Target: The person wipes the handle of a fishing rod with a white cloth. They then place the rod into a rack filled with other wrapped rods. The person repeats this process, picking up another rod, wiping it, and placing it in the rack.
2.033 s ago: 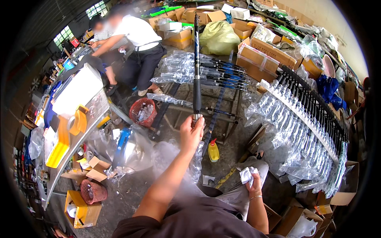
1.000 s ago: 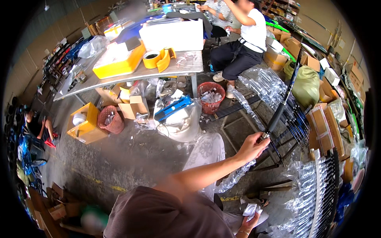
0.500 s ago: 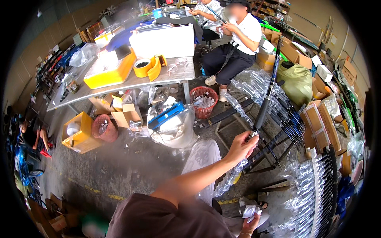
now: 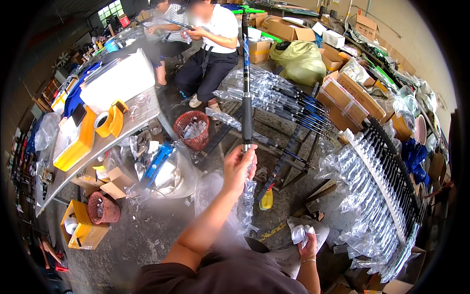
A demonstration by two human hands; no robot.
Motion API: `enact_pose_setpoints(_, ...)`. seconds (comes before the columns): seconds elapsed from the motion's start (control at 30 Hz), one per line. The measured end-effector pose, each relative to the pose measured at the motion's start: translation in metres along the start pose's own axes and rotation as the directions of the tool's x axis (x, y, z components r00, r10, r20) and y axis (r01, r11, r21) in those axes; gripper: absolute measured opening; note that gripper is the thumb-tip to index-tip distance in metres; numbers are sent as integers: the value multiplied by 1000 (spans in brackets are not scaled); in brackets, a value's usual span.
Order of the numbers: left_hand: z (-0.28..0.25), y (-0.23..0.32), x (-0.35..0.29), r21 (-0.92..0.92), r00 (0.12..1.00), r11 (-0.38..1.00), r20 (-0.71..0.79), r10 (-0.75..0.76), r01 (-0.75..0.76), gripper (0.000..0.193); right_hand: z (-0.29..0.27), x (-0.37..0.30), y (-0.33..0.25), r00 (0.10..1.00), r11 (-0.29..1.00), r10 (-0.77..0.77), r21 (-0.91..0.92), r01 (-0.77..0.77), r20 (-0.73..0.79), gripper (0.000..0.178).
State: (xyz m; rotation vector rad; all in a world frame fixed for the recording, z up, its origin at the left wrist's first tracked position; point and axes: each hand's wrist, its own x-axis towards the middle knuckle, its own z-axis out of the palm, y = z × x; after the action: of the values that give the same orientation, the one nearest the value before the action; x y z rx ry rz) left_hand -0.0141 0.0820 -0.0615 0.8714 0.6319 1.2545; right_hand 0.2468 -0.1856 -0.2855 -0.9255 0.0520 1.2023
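My left hand (image 4: 239, 169) is closed around the lower end of a black fishing rod (image 4: 246, 117), just below its dark foam grip. The rod stands upright in the middle of the picture, its blue-marked upper part reaching toward the top. At the lower right, my right hand (image 4: 308, 250) is closed on a crumpled white cloth (image 4: 301, 233), near my leg and well apart from the rod. Clear plastic wrap (image 4: 247, 208) hangs below my left hand; whether it touches the rod I cannot tell.
Plastic-wrapped rods (image 4: 289, 105) lie on a metal frame ahead, and more stand in a rack (image 4: 377, 181) at right. A red basket (image 4: 192, 130) and white sack (image 4: 169, 179) stand left of the rod, near a table (image 4: 147, 105). Two people sit beyond, one white-shirted (image 4: 223, 29).
The view has turned right, so the table and basket sit farther left. The rod has swung from a rightward lean to upright. Both hands keep their hold.
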Motion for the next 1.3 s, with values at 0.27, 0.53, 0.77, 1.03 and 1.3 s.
enact_pose_setpoints(0.27,-1,-7,2,37,999,999,-33,-7,8,23,-1,-3,-1,1000,1000,21,2,-21,-8,29)
enact_pose_setpoints(0.53,4,-14,3,88,997,996,-77,-13,20,20,-8,-7,1,997,996,27,86,-21,-70,31)
enact_pose_setpoints(0.77,16,-14,-2,121,993,990,-106,-61,73,18,6,-15,-6,995,997,61,55,-57,-74,32)
enact_pose_setpoints(1.03,20,-13,-4,138,991,986,-112,-78,94,18,4,-11,-3,989,996,88,31,-85,-121,35)
enact_pose_setpoints(1.3,21,-16,-5,129,991,987,-107,-82,96,18,9,-13,-4,989,996,89,17,-88,-117,32)
